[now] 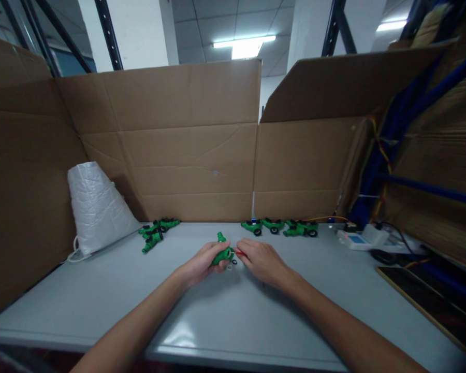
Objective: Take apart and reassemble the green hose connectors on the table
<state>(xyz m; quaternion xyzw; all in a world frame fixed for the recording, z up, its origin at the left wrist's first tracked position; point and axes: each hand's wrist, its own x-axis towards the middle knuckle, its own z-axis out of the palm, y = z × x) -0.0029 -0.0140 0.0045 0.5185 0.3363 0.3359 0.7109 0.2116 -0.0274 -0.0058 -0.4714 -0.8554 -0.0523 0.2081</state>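
Near the middle of the table, my left hand (pixel 207 260) is closed around a green toy car (pixel 224 255), whose narrow end points up and away. My right hand (pixel 262 259) pinches a thin red tool (pixel 239 253) that looks like a small screwdriver. Its tip meets the car's right side, though whether it goes inside is too small to tell. Just below the car are a small black ring (pixel 234 262) and a pale ring (pixel 229 267), close to my left fingertips.
Several green toy cars (pixel 272 225) with black wheels line the back right; more green cars (pixel 153 241) lie back left. A white wrapped bundle (pixel 97 210) leans at the left. Cardboard walls (pixel 190 150) enclose the table (pixel 112 305). A power strip (pixel 359 239) and cables sit right.
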